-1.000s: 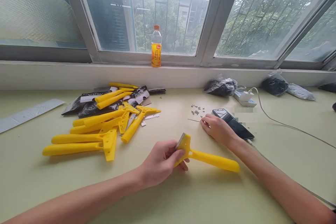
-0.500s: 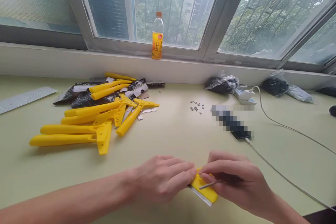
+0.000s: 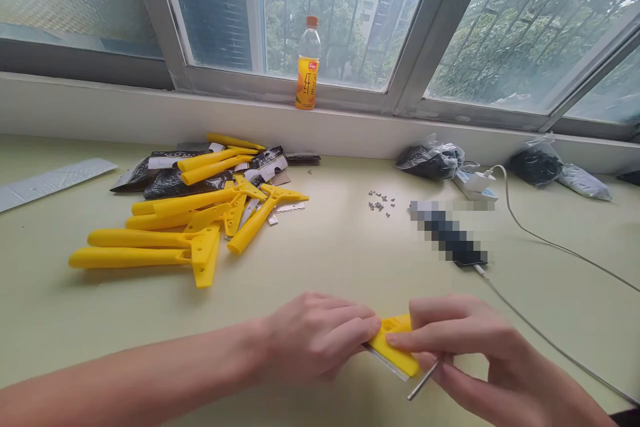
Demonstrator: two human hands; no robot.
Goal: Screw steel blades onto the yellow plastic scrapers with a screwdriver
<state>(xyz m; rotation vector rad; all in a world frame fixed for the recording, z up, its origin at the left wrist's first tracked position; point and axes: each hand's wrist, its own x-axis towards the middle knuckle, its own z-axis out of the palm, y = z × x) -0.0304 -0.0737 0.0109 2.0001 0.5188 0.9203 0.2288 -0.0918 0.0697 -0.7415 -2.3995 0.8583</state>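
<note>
My left hand [image 3: 320, 340] is closed on the left end of a yellow scraper [image 3: 395, 347], pinning it low over the table. A thin metal blade [image 3: 390, 363] shows along the scraper's near edge. My right hand [image 3: 465, 347] pinches a slim metal rod [image 3: 424, 379], its bare end pointing down and to the left, apart from the scraper. The rod's other end is hidden in my palm, so its kind cannot be told. My right index fingertip rests on the yellow scraper head. Small screws [image 3: 381, 201] lie loose on the table beyond my hands.
Several yellow scraper handles [image 3: 135, 257] are heaped at the left, among black plastic packets [image 3: 187, 183]. A pixelated phone [image 3: 470, 257] with a white cable [image 3: 545, 327] lies at the right. A drink bottle [image 3: 308, 73] stands on the sill. Dark bags [image 3: 430, 159] sit along the wall.
My right hand has shifted right and down, drawing the rod's end off the scraper head. My left hand keeps its hold. The view has turned slightly.
</note>
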